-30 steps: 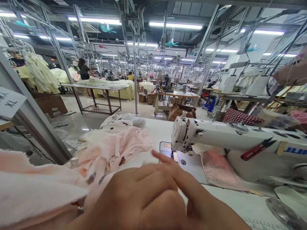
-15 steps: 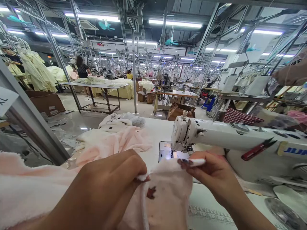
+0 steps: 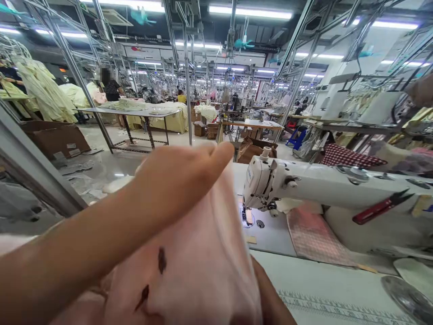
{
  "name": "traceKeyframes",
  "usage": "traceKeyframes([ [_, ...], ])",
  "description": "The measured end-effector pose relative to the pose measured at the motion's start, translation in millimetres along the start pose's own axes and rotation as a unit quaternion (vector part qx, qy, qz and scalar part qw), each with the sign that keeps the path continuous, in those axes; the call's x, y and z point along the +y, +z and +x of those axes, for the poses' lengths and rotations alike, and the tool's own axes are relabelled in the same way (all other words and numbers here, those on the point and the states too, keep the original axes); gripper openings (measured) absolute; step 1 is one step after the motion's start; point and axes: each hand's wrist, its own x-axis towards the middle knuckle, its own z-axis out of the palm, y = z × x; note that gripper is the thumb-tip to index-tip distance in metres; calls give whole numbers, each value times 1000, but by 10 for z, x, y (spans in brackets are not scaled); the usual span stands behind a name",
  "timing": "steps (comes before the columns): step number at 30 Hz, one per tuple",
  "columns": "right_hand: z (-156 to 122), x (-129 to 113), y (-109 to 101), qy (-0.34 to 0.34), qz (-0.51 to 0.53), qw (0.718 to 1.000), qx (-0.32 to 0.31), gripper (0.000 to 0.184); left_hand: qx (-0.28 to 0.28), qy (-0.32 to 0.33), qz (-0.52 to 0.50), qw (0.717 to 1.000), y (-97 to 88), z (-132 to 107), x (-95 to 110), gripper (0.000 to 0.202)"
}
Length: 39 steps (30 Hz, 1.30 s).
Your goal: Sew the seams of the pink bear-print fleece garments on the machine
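My left hand is raised close to the camera, its fingers closed on the top edge of a pale pink fleece piece with small dark motifs, which hangs down in front of me. My right hand is mostly hidden behind and under the cloth near the bottom edge; only part of it shows and its fingers are out of sight. A white sewing machine stands just right of the cloth, its needle area uncovered.
Red thread snips lie on the machine arm. A pink checked cloth lies under the arm on the white table. A slanted metal post stands at left. Work tables, cardboard boxes and people fill the hall behind.
The left hand has lifted the pink piece up toward the camera, so it now hides the pile of pink cloth on the table. The right hand has dropped from its pinch beneath the cloth.
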Motion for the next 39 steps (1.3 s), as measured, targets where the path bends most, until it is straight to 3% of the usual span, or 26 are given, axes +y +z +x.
traceKeyframes([
  [1, -48, 114, 13, 23, 2, 1000, 8, 75, -59, 5, 31, 998, 184, 157, -26, 19],
  [4, -158, 438, -41, 49, -94, 994, 39, 61, -118, 22, 2, 993, 803, 417, 41, 23],
  [7, -222, 659, -96, -47, -190, 980, 33, 30, -183, 71, -70, 978, 1245, 269, 223, 14],
  [9, -219, 714, -81, -68, -211, 975, 8, 28, -228, 114, -125, 959, 1389, 61, 329, 8],
  [12, -161, 700, -19, -24, -224, 974, -18, 33, -263, 151, -179, 936, 1470, -163, 397, 16],
  [15, -130, 674, 10, -3, -216, 976, -27, 27, -268, 163, -198, 929, 1492, -204, 385, 9],
  [20, -198, 639, 26, -9, -193, 981, -16, 16, -216, 156, -241, 933, 1583, -223, 418, 9],
  [22, -192, 582, 78, -26, -183, 982, 27, 11, -198, 162, -240, 937, 1664, -285, 467, 10],
  [24, -135, 502, 159, -71, -199, 975, 63, 21, -187, 159, -242, 939, 1742, -352, 509, 10],
  [26, -48, 422, 243, -126, -225, 963, 78, 28, -176, 150, -251, 940, 1793, -401, 527, 11],
  [29, 53, 349, 291, -161, -222, 958, 84, 25, -164, 145, -266, 939, 1814, -442, 516, 14],
  [35, -49, 400, -7, -188, -214, 956, 68, 20, -154, 157, -298, 929, 1753, -445, 445, 20],
  [39, -144, 473, -132, -178, -242, 953, 41, 20, -194, 145, -290, 926, 1648, -357, 391, 15],
])
